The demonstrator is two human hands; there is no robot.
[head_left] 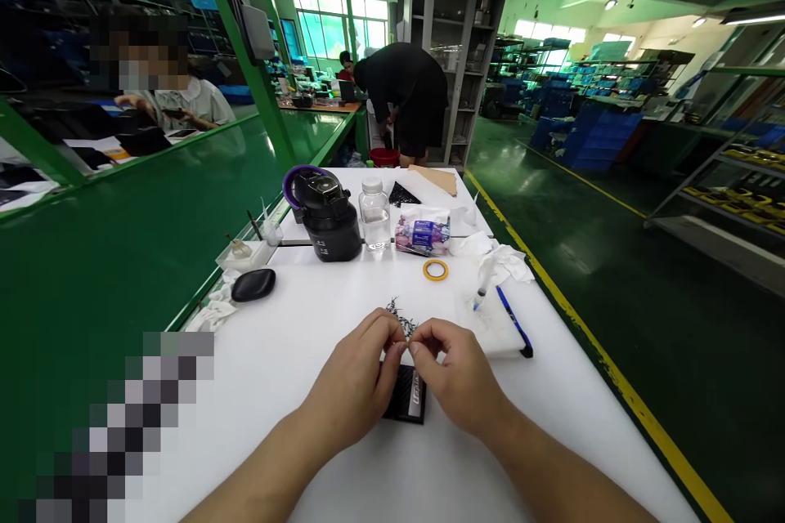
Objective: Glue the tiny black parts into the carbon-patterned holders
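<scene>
My left hand [359, 380] and my right hand [454, 376] meet over the white table [294, 359], fingertips pinched together on something tiny that I cannot make out. Under them lies a small black carbon-patterned card [408, 402] with a white label. Just beyond the fingertips sits a small pile of thin black bits [400, 315].
A black jug with a purple lid [328, 216], a clear bottle [374, 214], a tissue pack [423, 232], a yellow tape ring [435, 270], a syringe [480, 294], a blue pen [513, 320] and a black oval stone [253, 284] lie further back. People work at the left and behind.
</scene>
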